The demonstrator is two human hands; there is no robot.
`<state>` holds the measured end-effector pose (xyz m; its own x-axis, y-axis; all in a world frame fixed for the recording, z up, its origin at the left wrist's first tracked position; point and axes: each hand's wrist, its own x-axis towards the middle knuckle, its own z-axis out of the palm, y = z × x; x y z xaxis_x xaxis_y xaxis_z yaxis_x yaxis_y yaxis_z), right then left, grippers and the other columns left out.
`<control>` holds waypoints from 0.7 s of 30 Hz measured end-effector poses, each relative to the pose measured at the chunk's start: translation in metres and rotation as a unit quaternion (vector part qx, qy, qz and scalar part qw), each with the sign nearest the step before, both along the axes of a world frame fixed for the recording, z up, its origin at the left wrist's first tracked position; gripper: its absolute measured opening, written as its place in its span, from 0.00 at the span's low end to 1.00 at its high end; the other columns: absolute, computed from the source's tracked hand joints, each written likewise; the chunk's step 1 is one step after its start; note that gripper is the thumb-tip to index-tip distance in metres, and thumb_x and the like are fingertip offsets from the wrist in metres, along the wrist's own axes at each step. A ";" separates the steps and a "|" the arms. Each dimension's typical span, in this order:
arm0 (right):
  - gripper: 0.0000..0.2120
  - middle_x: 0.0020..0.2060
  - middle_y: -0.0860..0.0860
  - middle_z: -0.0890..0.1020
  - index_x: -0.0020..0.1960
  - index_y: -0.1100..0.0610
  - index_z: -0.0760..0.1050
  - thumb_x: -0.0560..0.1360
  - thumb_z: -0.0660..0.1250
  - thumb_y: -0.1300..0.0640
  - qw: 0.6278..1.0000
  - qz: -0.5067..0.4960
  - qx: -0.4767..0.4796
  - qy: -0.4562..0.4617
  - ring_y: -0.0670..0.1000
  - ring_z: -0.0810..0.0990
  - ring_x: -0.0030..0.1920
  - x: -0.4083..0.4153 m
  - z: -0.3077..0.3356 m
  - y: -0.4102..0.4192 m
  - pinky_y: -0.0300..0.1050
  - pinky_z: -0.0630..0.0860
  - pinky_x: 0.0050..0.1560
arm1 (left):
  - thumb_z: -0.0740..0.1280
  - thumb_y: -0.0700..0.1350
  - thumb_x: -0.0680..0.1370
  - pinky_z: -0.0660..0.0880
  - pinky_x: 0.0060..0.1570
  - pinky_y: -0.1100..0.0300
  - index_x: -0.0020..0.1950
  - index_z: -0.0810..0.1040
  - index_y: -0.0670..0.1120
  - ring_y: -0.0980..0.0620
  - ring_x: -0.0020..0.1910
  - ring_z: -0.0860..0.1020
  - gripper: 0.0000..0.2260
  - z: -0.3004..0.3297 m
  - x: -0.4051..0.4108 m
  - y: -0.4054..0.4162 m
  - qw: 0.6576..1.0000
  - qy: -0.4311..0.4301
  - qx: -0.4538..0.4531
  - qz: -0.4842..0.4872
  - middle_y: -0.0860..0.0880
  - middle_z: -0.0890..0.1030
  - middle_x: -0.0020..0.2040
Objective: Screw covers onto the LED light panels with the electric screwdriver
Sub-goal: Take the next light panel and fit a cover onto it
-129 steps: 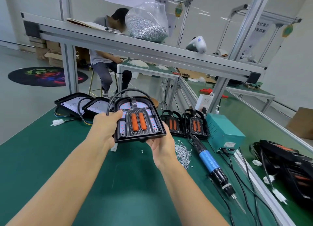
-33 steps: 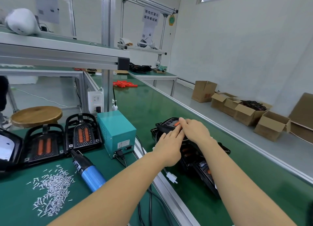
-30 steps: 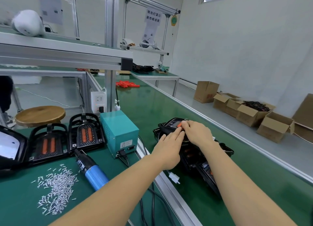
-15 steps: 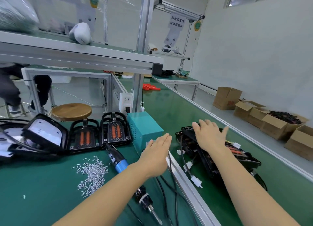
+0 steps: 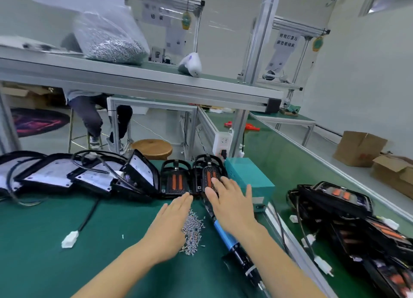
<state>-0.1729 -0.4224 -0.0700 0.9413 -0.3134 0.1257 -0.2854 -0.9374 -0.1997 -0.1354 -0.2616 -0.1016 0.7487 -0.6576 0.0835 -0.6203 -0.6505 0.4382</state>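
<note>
Both hands are reaching out with fingers spread and holding nothing, the right hand [image 5: 232, 205] hovering over the right-hand cover [image 5: 209, 174] at the workbench's [image 5: 67, 264] far edge, the left hand [image 5: 172, 221] above the loose screws [image 5: 192, 233], and that stiff, light-looking plastic cover is probably asking for a grip at its rim.

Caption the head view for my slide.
Both open hands, left hand and right hand, reach toward covers beyond loose screws.

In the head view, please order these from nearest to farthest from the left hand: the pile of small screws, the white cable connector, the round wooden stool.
1. Pile of small silver screws, beside the left hand.
2. White plastic cable connector, on the mat, left.
3. Round wooden stool, behind the bench.
</note>
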 end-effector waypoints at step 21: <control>0.38 0.78 0.48 0.58 0.80 0.53 0.48 0.78 0.64 0.43 0.985 0.114 0.107 -0.071 0.50 0.54 0.77 0.104 -0.018 0.129 0.56 0.46 0.76 | 0.52 0.28 0.73 0.58 0.72 0.52 0.78 0.48 0.54 0.53 0.77 0.48 0.38 -0.017 0.042 0.128 0.965 0.120 -0.108 0.209 0.54 0.45 0.78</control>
